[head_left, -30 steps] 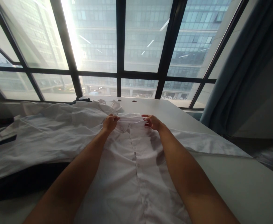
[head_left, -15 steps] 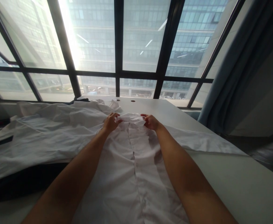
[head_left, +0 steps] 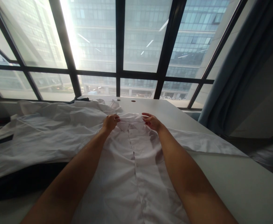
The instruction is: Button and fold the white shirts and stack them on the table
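A white button-up shirt (head_left: pixel 124 161) lies front up before me, its button strip running down the middle and its collar at the far end. My left hand (head_left: pixel 111 122) is closed on the left end of the collar (head_left: pixel 130 117). At the collar's right end, my right hand (head_left: pixel 152 121) pinches the fabric between thumb and fingers, with one finger raised a little. The shirt's right sleeve (head_left: pixel 204 143) stretches out over the table beyond my right forearm.
More white garments (head_left: pixel 57 124) lie rumpled on the left, with a dark cloth (head_left: pixel 24 180) beside them. The white table (head_left: pixel 234 177) has round holes near its far edge. Tall windows (head_left: pixel 140 37) stand behind it, and a blue-grey curtain (head_left: pixel 225 84) hangs at right.
My left fingers have closed on the collar's left end, where they were apart before. The collar now stands up more. My right hand has shifted its fingers slightly at the same spot.
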Demonstrator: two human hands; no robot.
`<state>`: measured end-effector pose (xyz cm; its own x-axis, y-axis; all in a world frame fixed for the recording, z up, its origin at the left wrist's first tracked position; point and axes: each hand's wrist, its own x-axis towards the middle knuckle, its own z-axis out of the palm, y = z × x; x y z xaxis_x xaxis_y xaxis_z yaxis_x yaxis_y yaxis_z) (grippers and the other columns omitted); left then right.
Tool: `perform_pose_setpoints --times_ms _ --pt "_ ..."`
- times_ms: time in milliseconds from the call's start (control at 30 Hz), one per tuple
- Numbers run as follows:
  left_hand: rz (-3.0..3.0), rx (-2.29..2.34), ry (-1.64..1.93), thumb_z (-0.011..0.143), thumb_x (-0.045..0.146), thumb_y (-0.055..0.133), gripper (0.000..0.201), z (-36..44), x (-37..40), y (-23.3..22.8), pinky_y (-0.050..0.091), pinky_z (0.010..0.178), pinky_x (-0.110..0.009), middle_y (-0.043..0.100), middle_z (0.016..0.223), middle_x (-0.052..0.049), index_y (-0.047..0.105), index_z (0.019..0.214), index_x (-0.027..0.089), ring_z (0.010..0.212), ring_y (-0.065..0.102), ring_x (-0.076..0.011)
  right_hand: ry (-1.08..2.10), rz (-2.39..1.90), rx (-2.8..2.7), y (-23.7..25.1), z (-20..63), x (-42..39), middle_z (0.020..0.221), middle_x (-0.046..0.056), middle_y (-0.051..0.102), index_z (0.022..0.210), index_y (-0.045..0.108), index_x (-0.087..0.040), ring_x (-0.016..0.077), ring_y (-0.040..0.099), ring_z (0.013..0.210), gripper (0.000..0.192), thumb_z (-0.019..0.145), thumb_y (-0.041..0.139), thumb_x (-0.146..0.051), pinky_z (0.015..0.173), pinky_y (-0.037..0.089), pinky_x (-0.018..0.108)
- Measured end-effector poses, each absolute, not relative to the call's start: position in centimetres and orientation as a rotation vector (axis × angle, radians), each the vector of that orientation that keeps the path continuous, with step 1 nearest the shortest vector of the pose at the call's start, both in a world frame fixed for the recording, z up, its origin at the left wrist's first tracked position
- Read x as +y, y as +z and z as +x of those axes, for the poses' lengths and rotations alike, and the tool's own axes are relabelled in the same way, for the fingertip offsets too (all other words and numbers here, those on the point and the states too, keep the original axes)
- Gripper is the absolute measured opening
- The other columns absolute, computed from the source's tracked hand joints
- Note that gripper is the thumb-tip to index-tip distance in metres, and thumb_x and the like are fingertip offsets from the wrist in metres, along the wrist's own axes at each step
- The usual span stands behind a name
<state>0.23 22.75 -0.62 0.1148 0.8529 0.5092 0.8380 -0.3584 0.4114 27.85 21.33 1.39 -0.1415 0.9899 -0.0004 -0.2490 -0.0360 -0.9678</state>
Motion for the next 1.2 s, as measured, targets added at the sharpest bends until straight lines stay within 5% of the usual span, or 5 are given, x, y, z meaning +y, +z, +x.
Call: perform_pose_setpoints --times_ms 200,433,700,867,1200 --pt "2.399 1.806 1.003 0.088 0.026 0.060 0.018 -0.2 22.4 -0.1 0.048 0.086 -0.029 0.074 0.097 -0.005 0.076 0.096 0.024 0.099 0.065 -0.0224 1.561 -1.023 -1.091 1.3 28.6 21.8 0.069 -0.004 0.058 0.103 0.056 -0.020 0.0119 0.057 0.059 0.043 0.065 0.061 0.002 0.058 0.049 0.024" --pt "2.435 1.907 0.860 0.094 0.022 0.047 0.028 0.3 22.1 -0.4 0.047 0.086 -0.030 0.072 0.102 -0.009 0.073 0.103 0.023 0.101 0.064 -0.0243 1.621 -1.022 -0.956 1.6 28.1 22.2 0.079 0.001 0.062 0.111 0.051 -0.018 0.0138 0.061 0.062 0.058 0.058 0.048 0.005 0.058 0.053 0.026" --pt "2.390 1.883 0.968 0.094 0.015 0.041 0.029 0.5 22.3 -1.1 0.046 0.090 -0.031 0.070 0.104 -0.010 0.068 0.104 0.021 0.105 0.062 -0.0236 1.471 -1.165 -1.175 1.1 27.3 22.2 0.072 -0.001 0.055 0.094 0.055 -0.018 0.0109 0.054 0.057 0.020 0.076 0.062 -0.012 0.051 0.049 0.021" --pt "2.248 1.928 1.080 0.097 0.019 0.039 0.031 0.2 22.8 -1.5 0.046 0.087 -0.031 0.071 0.108 -0.011 0.066 0.110 0.020 0.104 0.065 -0.0243 1.441 -1.223 -1.325 1.1 28.6 21.5 0.071 -0.002 0.057 0.094 0.061 -0.017 0.0071 0.049 0.054 0.023 0.076 0.074 -0.023 0.047 0.041 0.016" --pt "2.198 1.814 1.255 0.097 0.021 0.043 0.025 0.2 23.6 -2.2 0.046 0.082 -0.027 0.074 0.105 -0.010 0.066 0.106 0.019 0.099 0.068 -0.0230 1.695 -0.919 -1.074 1.5 29.5 22.0 0.068 -0.003 0.059 0.097 0.056 -0.021 0.0078 0.053 0.053 0.034 0.070 0.065 -0.001 0.044 0.039 0.015"
